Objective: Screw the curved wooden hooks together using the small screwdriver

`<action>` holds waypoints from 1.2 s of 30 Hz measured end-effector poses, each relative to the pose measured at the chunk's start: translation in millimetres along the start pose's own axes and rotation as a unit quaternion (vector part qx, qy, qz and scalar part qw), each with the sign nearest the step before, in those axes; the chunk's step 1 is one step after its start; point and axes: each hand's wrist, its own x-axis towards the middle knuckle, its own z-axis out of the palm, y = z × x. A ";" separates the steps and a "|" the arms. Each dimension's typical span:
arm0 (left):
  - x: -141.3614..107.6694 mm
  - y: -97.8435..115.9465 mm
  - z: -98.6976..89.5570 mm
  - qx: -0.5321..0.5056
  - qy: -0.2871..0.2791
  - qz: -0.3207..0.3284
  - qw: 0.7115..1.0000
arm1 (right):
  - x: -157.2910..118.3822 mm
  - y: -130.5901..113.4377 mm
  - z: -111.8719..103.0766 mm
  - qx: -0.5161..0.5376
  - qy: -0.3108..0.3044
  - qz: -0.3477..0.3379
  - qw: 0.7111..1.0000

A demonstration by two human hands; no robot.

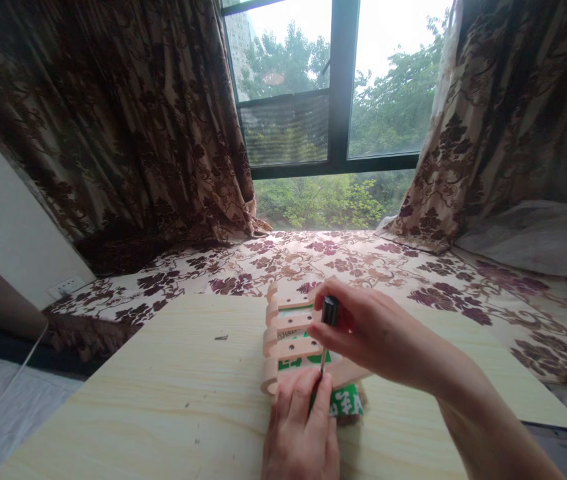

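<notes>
My right hand (pixel 363 323) is closed around the black handle of a screwdriver (pixel 330 311). Its thin metal shaft points down at the near end of a pale wooden slatted rack (pixel 269 380). Dark screw heads show along the rack's slats. My left hand (pixel 300 427) rests on that near end, fingers bent over the wood on both sides of the screwdriver's tip. Whether the fingertips also pinch a screw is hidden. Beneath the rack lies a green packet (pixel 347 401) with white lettering, partly showing between the slats.
The rack stands on a light wood-grain table (pixel 163 373). Loose dark screws (pixel 220 337) and small bits lie to its left. A dark flat device (pixel 563 448) sits at the lower right. Beyond the table are a flower-patterned cloth (pixel 333 257), curtains (pixel 163 120) and a window.
</notes>
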 end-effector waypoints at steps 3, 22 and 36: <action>1.0 1.0 -0.7 -0.009 -0.004 -0.010 1.000 | 0.0 -0.9 0.6 0.028 -0.016 -0.030 0.999; 0.3 0.6 -1.7 -0.011 -0.016 -0.011 1.000 | 2.1 -1.0 3.2 0.020 -0.010 -0.007 1.000; -12.8 2.1 26.2 0.076 0.188 -0.070 0.977 | 1.5 -1.4 9.2 0.020 -0.023 0.002 1.000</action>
